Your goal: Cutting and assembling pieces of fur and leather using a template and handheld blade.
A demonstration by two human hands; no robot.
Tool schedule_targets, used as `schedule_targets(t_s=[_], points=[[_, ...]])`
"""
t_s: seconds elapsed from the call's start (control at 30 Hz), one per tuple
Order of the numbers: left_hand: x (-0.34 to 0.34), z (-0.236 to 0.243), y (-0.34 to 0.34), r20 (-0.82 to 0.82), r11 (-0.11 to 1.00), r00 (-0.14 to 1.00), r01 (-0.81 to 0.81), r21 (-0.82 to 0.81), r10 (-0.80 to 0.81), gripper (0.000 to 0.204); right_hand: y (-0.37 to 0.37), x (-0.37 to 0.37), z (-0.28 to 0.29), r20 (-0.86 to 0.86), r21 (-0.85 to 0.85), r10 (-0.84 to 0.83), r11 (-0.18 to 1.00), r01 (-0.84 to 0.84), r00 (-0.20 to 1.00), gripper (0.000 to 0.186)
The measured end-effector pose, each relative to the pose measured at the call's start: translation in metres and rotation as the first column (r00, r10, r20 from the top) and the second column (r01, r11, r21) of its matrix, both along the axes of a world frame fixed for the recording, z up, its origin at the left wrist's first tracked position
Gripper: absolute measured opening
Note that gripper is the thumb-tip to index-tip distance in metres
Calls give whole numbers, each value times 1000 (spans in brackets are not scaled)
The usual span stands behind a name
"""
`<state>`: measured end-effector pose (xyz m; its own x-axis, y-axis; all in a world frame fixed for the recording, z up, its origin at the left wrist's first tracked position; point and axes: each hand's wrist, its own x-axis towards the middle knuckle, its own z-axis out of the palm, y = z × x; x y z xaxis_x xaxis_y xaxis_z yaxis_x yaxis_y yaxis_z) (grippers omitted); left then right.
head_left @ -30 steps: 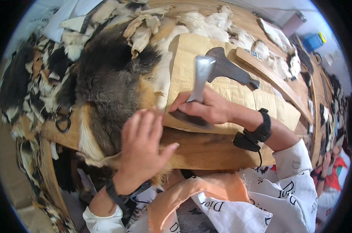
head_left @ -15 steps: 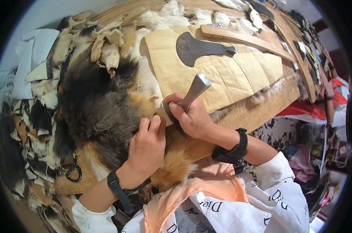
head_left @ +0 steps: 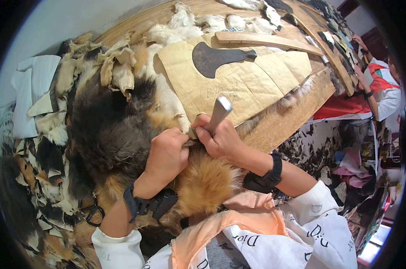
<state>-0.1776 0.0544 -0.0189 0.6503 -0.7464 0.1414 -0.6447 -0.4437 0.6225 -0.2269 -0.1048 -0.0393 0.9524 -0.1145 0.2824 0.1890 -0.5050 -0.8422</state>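
In my right hand (head_left: 221, 141) is a metal-handled knife (head_left: 220, 114), its handle tilted up and its lower end hidden behind my fingers. Close to its left, my left hand (head_left: 168, 152) is closed, fingers curled down on the edge of a fur pelt (head_left: 115, 130). The pelt is dark brown and black, with an orange-tan part (head_left: 207, 179) hanging below my hands toward my lap. Beyond my hands lies a yellowish paper sheet (head_left: 261, 85) with pencil marks, and on it a dark fan-shaped blade (head_left: 212, 60).
A wooden strip (head_left: 265, 41) crosses the sheet's far edge. White fur pieces (head_left: 176, 29) lie behind it on the wooden table (head_left: 297, 114). Hide scraps (head_left: 46, 188) and a white folded sheet (head_left: 30, 98) are at the left. A co-worker in red and white (head_left: 384, 87) is at the far right.
My left hand has risen and curled tighter beside the right, and the orange fur bulges more below. The knife handle stands more upright. The co-worker's arms have come into view.
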Motion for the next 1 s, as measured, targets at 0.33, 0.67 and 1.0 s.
schedule_targets(t_s=[0.33,0.67,1.0], points=[[7,7,10,-233,971,971,-101,-216,49,23,0,29,0,61,-63,25,998,-21,998,8],[27,43,33,-265,921,953,-228,-316,145,29,0,83,6,27,-75,0,997,2,1000,14],[57,90,58,-268,915,948,-254,-315,171,31,-3,158,-17,131,-183,-16,982,39,991,12]])
